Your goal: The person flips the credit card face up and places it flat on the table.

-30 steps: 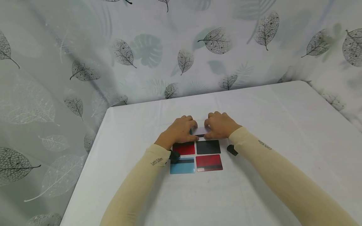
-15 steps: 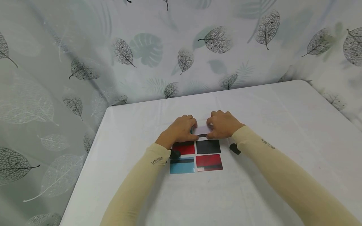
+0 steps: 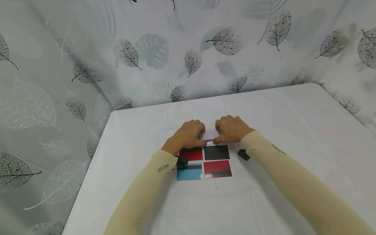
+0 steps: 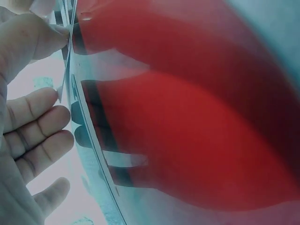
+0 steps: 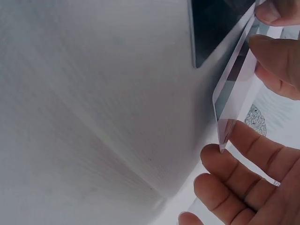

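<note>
A pale lavender card point(image 3: 210, 134) with a dark stripe lies between my hands in the head view, lifted at a slant in the right wrist view. My right hand point(image 3: 233, 129) pinches its right part, with the thumb point(image 5: 276, 56) on the near edge and a finger at the lower corner. My left hand point(image 3: 187, 134) grips its left part, thumb and index finger at the edges; a dark teal edge beside those fingers is mostly hidden. Nearer lie a red card point(image 3: 191, 154), partly under the left wrist, and a black card point(image 3: 216, 152).
A light blue card point(image 3: 189, 173) and a second red card point(image 3: 217, 169) form the nearest row on the white table point(image 3: 264, 202). A leaf-print cloth point(image 3: 152, 85) hangs behind and to the left. Dark wrist cameras point(image 3: 243, 154) hang just above the table.
My right hand has moved slightly right with the lavender card. The card's near edge has tilted and now catches light. My left hand and the other cards stay nearly where they were.
</note>
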Motion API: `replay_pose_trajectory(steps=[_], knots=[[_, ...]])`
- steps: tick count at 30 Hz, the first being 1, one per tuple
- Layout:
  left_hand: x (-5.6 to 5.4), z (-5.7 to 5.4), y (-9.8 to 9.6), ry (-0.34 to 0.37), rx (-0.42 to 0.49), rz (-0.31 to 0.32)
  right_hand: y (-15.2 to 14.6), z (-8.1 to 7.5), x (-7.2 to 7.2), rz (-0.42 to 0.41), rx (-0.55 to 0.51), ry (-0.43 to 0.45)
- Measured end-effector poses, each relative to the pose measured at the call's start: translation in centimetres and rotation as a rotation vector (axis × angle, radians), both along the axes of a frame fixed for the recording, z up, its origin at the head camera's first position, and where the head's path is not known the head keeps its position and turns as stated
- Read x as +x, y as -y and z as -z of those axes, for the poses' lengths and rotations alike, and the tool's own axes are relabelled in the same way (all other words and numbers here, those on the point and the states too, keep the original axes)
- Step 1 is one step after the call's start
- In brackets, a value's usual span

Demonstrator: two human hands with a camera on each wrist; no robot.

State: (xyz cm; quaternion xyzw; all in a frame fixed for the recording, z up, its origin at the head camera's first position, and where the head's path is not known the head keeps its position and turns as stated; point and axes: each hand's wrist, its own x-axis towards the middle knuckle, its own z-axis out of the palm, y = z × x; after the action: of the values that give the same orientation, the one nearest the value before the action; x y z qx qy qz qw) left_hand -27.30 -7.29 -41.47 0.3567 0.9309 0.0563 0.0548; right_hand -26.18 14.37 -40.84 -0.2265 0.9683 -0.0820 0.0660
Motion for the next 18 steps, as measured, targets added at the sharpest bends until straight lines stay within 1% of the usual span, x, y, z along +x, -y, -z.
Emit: replay_pose_trajectory(steps=[4, 8, 15, 18], knots=[[0.06, -0.01, 0.02, 0.009, 0.006, -0.008, -0.11, -0.22, -0.07, -0.01, 0.008, 0.007], [0.17, -0.02, 0.04, 0.023, 0.017, -0.02, -0.2, -0.51, 0.06, -0.037, 0.042, -0.007], [0.19, 0.01, 0.02, 0.019, 0.013, -0.013, -0.26, -0.76, 0.29, -0.126, 0.15, -0.122], [0.27, 0.0, 0.02, 0.021, 0.014, -0.012, -0.33, -0.93, 0.4, -0.154, 0.179, -0.154]])
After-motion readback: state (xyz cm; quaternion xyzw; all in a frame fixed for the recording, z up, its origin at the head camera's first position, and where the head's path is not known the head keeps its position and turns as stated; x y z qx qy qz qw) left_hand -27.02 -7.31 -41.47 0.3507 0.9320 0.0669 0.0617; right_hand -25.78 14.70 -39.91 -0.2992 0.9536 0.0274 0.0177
